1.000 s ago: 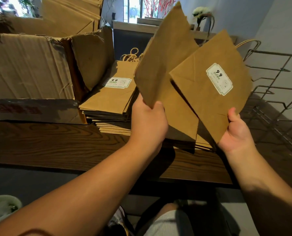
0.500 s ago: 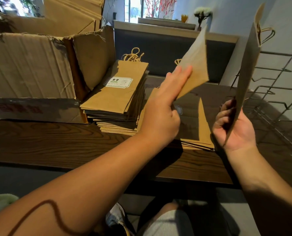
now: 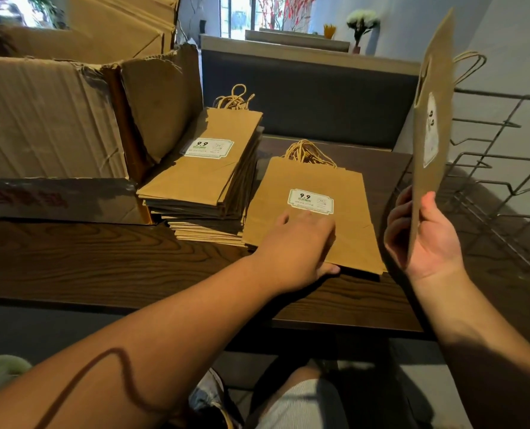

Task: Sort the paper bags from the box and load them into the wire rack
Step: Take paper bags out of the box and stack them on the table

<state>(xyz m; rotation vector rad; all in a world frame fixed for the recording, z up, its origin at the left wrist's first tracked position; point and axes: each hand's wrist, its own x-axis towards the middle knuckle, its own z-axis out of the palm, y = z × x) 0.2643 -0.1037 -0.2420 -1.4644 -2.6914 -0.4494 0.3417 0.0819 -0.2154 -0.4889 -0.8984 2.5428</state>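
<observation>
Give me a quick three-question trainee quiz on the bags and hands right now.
1. True or false: the right hand holds a bag upright, near the wire rack.
2. What does the left hand rest on: A the box, B the nearer stack, C the far stack?
3. What number is on the labels?

Key: 1 true; 2 B; 3 9.9
</observation>
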